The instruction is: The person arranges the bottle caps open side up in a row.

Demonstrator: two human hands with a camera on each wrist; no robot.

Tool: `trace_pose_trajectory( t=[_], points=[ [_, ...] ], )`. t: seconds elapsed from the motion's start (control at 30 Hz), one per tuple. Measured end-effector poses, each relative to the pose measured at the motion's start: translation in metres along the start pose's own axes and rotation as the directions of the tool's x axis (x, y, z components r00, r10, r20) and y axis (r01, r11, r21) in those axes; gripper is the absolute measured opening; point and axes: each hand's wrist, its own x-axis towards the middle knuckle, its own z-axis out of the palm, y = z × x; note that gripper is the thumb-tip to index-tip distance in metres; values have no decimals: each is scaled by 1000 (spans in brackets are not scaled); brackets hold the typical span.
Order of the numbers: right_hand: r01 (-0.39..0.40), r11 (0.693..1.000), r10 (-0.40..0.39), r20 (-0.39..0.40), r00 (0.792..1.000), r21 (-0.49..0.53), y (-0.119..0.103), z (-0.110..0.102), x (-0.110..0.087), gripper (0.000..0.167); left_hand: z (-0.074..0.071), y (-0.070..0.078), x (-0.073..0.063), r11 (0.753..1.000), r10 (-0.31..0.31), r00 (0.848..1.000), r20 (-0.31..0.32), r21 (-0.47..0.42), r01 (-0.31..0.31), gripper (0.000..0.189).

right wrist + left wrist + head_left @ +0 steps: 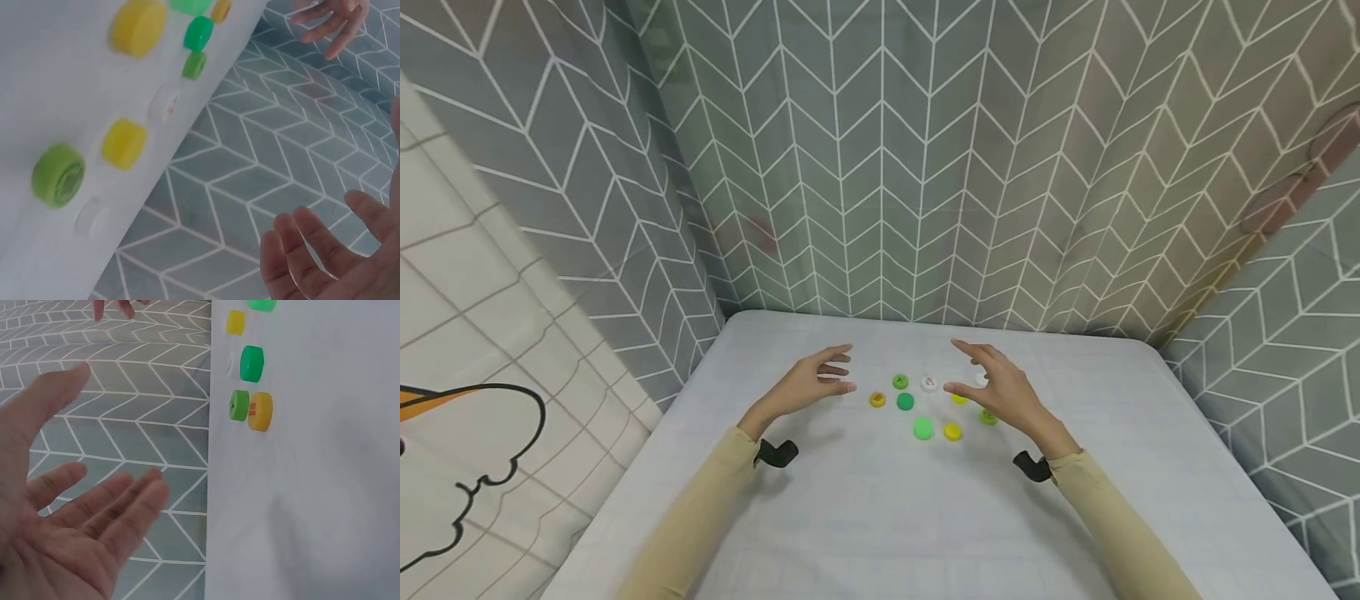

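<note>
Several plastic bottle caps lie spread on the white table. My left hand (805, 385) hovers with relaxed, parted fingers left of the orange-yellow cap (877, 400), holding nothing. Beside that cap are a green cap (900, 381) and a darker green cap (906, 402). A white cap (929, 383) sits near the middle, with a light green cap (923, 428) and a yellow cap (952, 431) nearer to me. Above the right-hand caps hangs my right hand (1006, 390), fingers spread and nothing held. It partly covers another yellow cap (124, 144), a green cap (59, 175) and a second white cap (92, 217).
A white cloth covers the table (865, 525). Behind it hangs a grey curtain (880, 167) with white zigzag lines, which also runs along both sides. A white tile-patterned sheet (490, 333) hangs at the left. Dark wrist mounts (777, 454) sit on both forearms.
</note>
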Motion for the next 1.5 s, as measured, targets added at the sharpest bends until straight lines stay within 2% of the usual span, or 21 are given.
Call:
trace_pose_trajectory(
  t=[0.27,0.47,0.63,0.87,1.03,1.33,1.5],
  points=[
    [-1,1000,0,51,999,30,-10,16,12,72,1,-5,6,996,9,1000,12,-83,-8,77],
    [-8,999,4,106,994,44,-12,32,21,72,8,-8,14,993,16,1000,17,-121,-14,72],
    [3,998,-12,162,987,58,-13,41,24,69,25,-2,20,995,26,999,45,-97,-22,63],
    [-39,999,33,267,963,16,-11,42,16,66,61,10,26,998,60,983,175,-45,-52,58],
    [-44,999,44,316,948,-7,-7,45,10,65,79,11,29,999,33,973,230,-30,-26,53],
    [61,997,-40,322,946,-55,1,55,-2,56,98,14,35,999,30,960,280,-21,-26,46],
    [87,994,-62,334,941,-62,3,60,-7,49,105,18,35,998,21,961,276,45,-35,42]
  ],
)
